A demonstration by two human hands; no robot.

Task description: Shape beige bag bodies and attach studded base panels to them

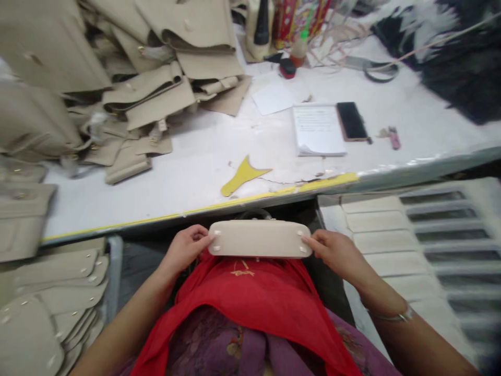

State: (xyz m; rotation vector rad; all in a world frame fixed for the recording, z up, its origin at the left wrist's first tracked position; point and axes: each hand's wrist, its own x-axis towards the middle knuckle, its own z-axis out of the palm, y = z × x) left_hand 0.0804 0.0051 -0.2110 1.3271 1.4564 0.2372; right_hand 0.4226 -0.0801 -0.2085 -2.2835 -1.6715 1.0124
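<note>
A cream-coloured bag [258, 238] is held over my lap, its long flat base with small studs near both ends facing me. My left hand [189, 245] pinches the left end of it, thumb on the base. At the right end, my right hand [327, 249] grips it the same way, thumb beside the studs. A dark handle shows partly behind the bag's far edge. The rest of the bag is hidden beneath its base.
On the white table [188, 183] lie a yellow cutout [242, 176], a notepad [319, 130], a phone [352, 121] and heaped beige pieces [160, 99]. Beige panels [31, 329] sit at lower left, pale pieces [379, 242] on a slatted rack at right.
</note>
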